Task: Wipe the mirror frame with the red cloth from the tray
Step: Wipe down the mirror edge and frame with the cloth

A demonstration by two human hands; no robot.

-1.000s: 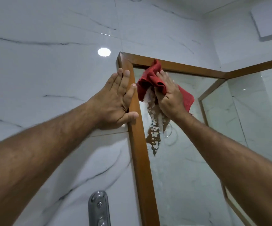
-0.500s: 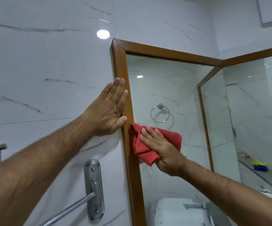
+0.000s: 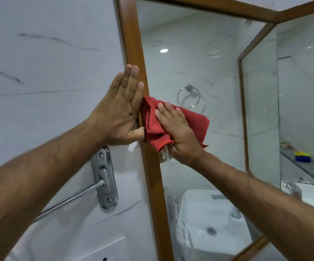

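A crumpled red fabric cloth is pressed flat against the mirror glass just beside the left upright of the brown wooden mirror frame, with its bunched left edge lapping onto the inner edge of that upright. It is held there by the right hand, whose fingers are spread and laid out flat over the cloth rather than curled around it; the cloth is pinned under the palm, not pinched. The left hand is laid open against the white marble-patterned wall tile, fingers extended and together, with fingertips and thumb overlapping the outer edge of the frame, and nothing is held in it.

The cloth is judged to be light, soft and limp, so no shape is kept by it: loose corners are seen hanging free below the wrist and to the right. Because it folds so readily, it is best gathered into a thick pad under the palm and fingertips, with pressure applied through the pad. The lacquered frame looks smooth and probably slippery, so the cloth is likely to slide easily along it. The glass is fragile, so moderate pressure is advisable. A chrome towel rail bracket is fixed to the wall below the left hand.
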